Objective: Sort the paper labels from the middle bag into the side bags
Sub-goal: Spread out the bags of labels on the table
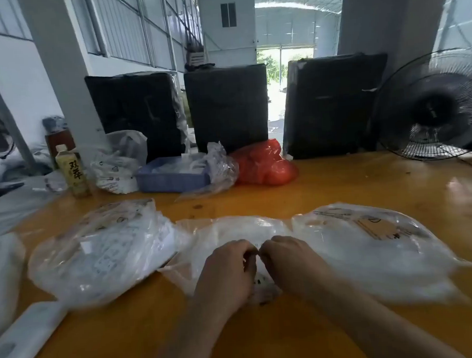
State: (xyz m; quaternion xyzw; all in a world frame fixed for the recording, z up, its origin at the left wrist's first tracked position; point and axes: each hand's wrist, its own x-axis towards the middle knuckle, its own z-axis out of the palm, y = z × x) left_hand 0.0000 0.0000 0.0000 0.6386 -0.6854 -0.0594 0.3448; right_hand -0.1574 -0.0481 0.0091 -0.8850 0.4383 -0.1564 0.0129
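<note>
Both hands over the middle bag (232, 233) between two side bags – left hand (226, 272) and right hand (291, 260) fingers curled, tips meeting; whether they pinch paper labels (262, 283) cannot be told

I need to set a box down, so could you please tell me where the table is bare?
Bare wood lies between the red bag and the fan, behind the right bag. The left end is crowded around the bottle and blue tray.
</note>
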